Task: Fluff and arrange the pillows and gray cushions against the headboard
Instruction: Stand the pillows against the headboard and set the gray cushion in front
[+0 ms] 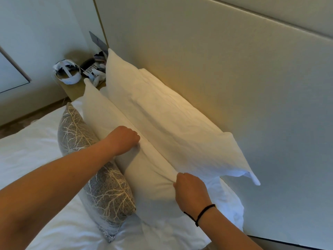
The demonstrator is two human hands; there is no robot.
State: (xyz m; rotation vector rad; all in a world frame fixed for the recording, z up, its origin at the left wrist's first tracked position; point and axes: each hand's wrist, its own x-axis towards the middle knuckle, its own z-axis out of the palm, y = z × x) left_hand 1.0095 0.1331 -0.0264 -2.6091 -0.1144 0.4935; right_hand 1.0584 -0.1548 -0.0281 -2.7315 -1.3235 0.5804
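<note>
Our fingers are curled on both sides: the left hand [124, 138] bunches the top edge of the front white pillow [144, 170], and the right hand [189, 190] pinches that same edge nearer to us. This pillow stands between the back white pillow [171, 123], which leans on the headboard [234, 78], and the gray cushion [100, 177] propped on its left. All rest on the white bed [36, 150]. A cluttered nightstand [79, 87] sits far left.

Pillows [162, 123] packed tight vs headboard [234, 78], gray cushion [106, 186] blocks front. Open bedsheet [36, 145] on left; nightstand clutter [90, 69] crowds far end.
</note>
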